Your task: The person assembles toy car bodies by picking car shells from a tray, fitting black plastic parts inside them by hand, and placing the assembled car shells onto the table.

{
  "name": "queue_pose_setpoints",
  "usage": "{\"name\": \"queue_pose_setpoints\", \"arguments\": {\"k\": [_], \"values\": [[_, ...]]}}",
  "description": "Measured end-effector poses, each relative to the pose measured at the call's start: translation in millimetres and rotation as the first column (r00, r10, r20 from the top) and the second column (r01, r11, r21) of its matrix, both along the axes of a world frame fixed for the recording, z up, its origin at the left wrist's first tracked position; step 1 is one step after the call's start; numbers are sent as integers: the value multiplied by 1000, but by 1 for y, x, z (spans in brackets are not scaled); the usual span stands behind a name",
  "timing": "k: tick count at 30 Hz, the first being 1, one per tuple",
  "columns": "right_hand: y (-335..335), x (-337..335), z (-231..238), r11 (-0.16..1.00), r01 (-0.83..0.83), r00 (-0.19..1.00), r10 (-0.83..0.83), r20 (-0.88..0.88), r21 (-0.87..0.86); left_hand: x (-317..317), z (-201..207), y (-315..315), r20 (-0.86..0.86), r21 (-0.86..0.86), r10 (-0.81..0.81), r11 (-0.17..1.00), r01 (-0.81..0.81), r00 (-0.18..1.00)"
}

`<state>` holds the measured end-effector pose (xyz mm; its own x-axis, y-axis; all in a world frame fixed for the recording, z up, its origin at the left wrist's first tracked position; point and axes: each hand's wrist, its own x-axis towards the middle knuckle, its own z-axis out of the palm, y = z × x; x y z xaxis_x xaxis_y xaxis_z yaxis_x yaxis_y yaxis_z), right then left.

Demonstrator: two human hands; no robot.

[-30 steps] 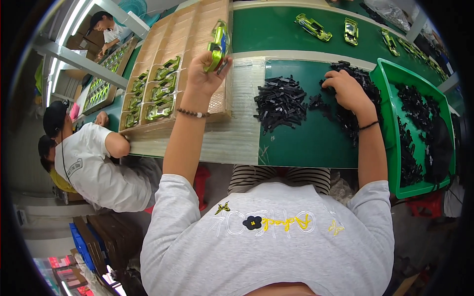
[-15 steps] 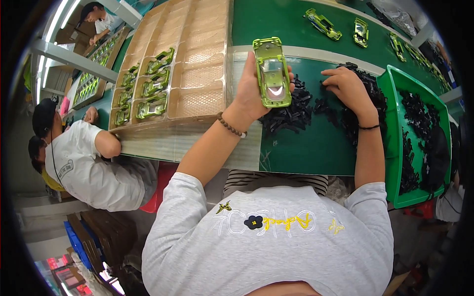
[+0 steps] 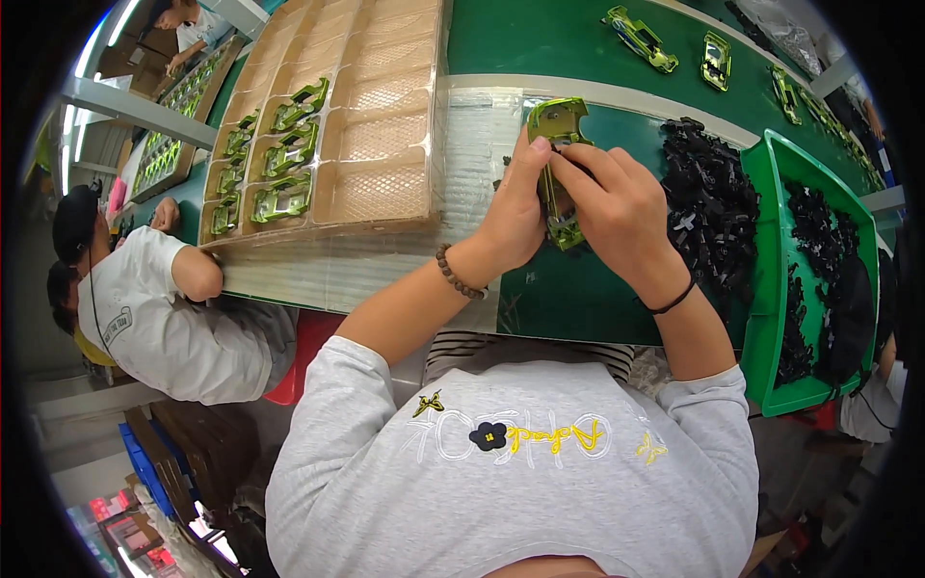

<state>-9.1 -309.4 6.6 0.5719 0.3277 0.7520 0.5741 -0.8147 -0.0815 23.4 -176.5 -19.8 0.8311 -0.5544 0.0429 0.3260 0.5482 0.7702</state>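
My left hand [image 3: 513, 212] grips a translucent green toy car body shell [image 3: 559, 118] above the table, tilted, with its long side pointing away from me. My right hand [image 3: 621, 207] is closed over the shell, fingertips pinched together against its upper side near my left thumb. A dark bit shows at those fingertips and looks like a small black plastic part [image 3: 557, 148]; most of it is hidden. The shell's middle is partly covered by my right fingers. To the right of my hands lies a heap of black plastic parts [image 3: 711, 207].
A compartmented tray [image 3: 381, 125] at left holds several green shells [image 3: 284, 197]. A green bin [image 3: 764, 289] with black parts stands at right. More shells [image 3: 716, 62] lie on the green surface beyond the pale strip. A seated person [image 3: 173, 308] works at left.
My right hand has left the black parts and moved left to the shell, fingers now pinched against it. My left hand has lowered slightly and turned the shell to a tilt.
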Motion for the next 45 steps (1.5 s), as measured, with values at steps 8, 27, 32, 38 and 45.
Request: {"name": "queue_pose_setpoints", "arguments": {"k": [8,27,32,38,45], "values": [[6,5,-17,995,76,980,-86,182,61,-6,2,-6,-137,-44,41,998,-47,990],[8,3,-14,991,130,975,-121,187,-38,-1,5,1,42,9,224,974,-224,974],[9,-3,-14,995,101,989,-102,108,18,1,0,1,249,129,278,940,-316,928],[7,2,-21,953,-87,986,41,161,292,-5,9,0,353,143,341,901,-410,871],[16,1,-28,519,87,827,439,-352,851,-9,2,0,503,280,264,852,-443,823]]}}
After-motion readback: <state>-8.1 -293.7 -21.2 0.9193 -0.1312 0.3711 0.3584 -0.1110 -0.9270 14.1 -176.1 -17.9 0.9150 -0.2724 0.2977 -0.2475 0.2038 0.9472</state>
